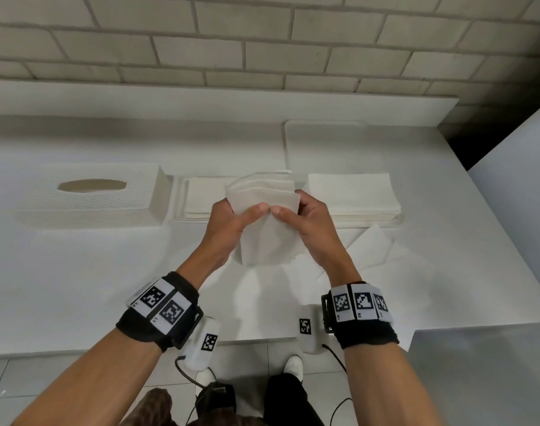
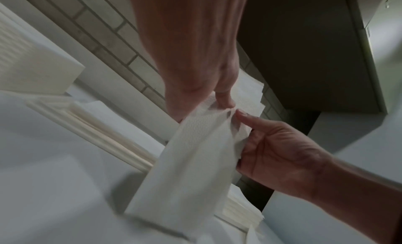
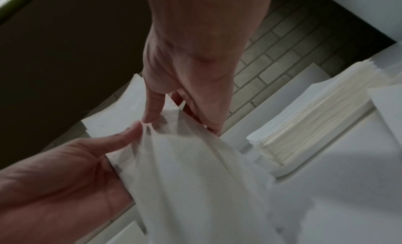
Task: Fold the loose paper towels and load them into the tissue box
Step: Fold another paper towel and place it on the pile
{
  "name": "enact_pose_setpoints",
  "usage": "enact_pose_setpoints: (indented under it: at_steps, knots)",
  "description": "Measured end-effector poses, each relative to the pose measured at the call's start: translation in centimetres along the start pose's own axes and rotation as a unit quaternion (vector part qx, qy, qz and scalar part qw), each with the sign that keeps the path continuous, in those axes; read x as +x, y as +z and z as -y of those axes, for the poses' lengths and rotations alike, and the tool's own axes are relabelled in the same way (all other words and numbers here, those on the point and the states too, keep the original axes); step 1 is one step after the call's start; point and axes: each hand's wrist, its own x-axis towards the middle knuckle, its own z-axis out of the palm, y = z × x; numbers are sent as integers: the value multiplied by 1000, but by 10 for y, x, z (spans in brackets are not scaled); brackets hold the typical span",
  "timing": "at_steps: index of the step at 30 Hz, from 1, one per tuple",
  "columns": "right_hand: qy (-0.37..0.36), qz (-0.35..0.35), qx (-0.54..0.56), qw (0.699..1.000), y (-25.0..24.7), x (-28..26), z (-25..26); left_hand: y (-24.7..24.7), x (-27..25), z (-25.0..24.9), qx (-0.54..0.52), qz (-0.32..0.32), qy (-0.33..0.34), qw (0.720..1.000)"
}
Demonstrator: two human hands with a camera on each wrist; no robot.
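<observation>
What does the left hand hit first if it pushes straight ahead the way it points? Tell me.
Probably the low stack of folded towels in its tray, just beyond the left hand and the paper towel it pinches; depth is uncertain.

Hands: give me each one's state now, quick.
Left hand: pinches the white embossed paper towel, lifted off the counter.
Right hand: pinches the same towel beside it.

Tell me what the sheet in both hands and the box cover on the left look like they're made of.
Sheet: soft embossed paper towel, matte white; a dimpled texture shows in the left wrist view and it hangs limp.
Box cover: probably rigid plastic, matte off-white, with a fine woven-looking relief and crisp edges; it could also be coated card.
</observation>
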Motion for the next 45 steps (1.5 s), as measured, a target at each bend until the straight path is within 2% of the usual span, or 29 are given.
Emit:
enact_pose_setpoints:
  at_steps: [3, 7, 10, 14, 18, 20, 24, 26, 27, 30, 32, 34, 37, 39, 42, 45]
  knots:
    - [8, 5, -3, 1000, 0, -2, -6, 2, 1, 3, 3, 3, 17, 1000]
    - [15, -8, -12, 1000, 3, -6, -15, 2, 3, 16, 37, 24, -6, 999]
    - [14, -5, -7, 1000, 3, -7, -15, 0, 1, 20, 41, 20, -3, 999]
    - [23, -1, -10, 1000, 1, -9, -13, -2, 1, 19, 43, 44, -2, 998]
    - [-27, 1, -25, 999, -4, -9, 14, -8, -1, 4, 129, 27, 20, 991]
    - [-53, 25, -72, 996, -9, -6, 35, -12, 3, -9, 207, 47, 42, 976]
    - [-19, 99, -254, 962, -7, 5, 51, -14, 7, -33, 284, 95, 48, 953]
    - [-14, 70, -253, 965, -9, 8, 46, -27, 8, -38, 274, 123, 13, 954]
    - [-9, 45, -219, 975, -12, 9, 42, -38, 9, -38, 249, 128, -12, 960]
    - [19, -28, -56, 998, -25, 6, 27, -76, 10, -28, 83, 80, -59, 992]
    - [39, -48, 10, 998, -27, 4, 14, -87, 8, -15, -12, 58, -66, 996]
    - [61, -51, 42, 996, -24, 2, -3, -84, 4, 1, -48, 57, -75, 994]
    - [70, -51, 1, 996, -20, -4, -26, -79, 1, 18, -42, 18, -81, 996]
    - [73, -50, -50, 995, -19, -9, -37, -82, -1, 20, 11, 2, -60, 998]
    - [77, -48, -59, 994, -17, -14, -46, -89, -5, 22, 76, -4, -38, 996]
    - [80, -43, -69, 993, -12, -18, -57, -92, -11, 29, 88, -17, -34, 995]
